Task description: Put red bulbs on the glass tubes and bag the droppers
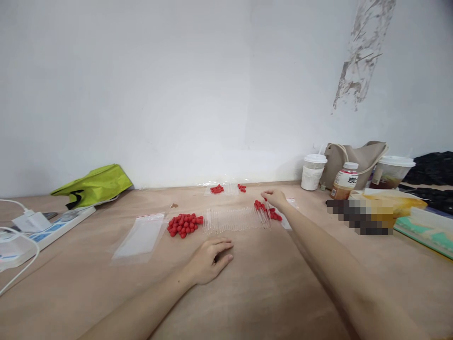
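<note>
Currently | left hand (208, 262) palm-down, fingers apart | right hand (275, 198) outstretched, fingers' hold unclear

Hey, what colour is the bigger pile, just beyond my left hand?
Red; the bigger pile shows best in the head view.

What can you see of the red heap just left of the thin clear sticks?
The heap is a loose mound of many small, bright red pieces, mostly round-ended, some longer; their material is hard to tell. It lies on the brown table, between a flat bag and the sticks, its right edge seeming to meet them. The left hand is close by, not touching it.
</note>
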`<control>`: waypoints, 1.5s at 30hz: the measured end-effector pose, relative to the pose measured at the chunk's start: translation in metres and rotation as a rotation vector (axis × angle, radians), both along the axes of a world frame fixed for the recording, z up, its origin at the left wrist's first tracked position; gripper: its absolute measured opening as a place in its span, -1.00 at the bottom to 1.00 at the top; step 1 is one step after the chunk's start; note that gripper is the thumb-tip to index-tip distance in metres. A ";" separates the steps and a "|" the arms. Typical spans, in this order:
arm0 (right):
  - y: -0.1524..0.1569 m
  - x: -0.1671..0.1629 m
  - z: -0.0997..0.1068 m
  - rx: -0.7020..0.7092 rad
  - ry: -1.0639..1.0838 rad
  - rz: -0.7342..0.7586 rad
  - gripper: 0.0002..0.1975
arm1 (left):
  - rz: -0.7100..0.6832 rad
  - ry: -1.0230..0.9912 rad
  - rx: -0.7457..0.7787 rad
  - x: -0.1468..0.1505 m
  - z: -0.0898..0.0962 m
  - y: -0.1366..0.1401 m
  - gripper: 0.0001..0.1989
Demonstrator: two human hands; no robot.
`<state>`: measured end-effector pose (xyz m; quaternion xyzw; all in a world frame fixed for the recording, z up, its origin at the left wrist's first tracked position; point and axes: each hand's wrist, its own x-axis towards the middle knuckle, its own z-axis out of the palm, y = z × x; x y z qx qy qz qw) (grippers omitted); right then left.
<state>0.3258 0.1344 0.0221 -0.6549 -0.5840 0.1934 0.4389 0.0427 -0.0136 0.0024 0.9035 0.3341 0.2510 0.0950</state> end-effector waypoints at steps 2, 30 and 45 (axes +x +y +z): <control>0.005 -0.006 -0.008 -0.021 -0.060 -0.004 -0.78 | -0.007 -0.005 -0.009 -0.001 0.000 0.000 -0.69; -0.020 0.040 -0.005 -0.158 -0.288 0.126 -0.91 | -0.021 0.004 -0.009 -0.001 0.000 0.000 -0.69; -0.141 -0.046 -0.033 0.431 -0.425 0.447 -0.79 | 0.813 0.218 0.220 -0.021 0.041 0.062 -0.81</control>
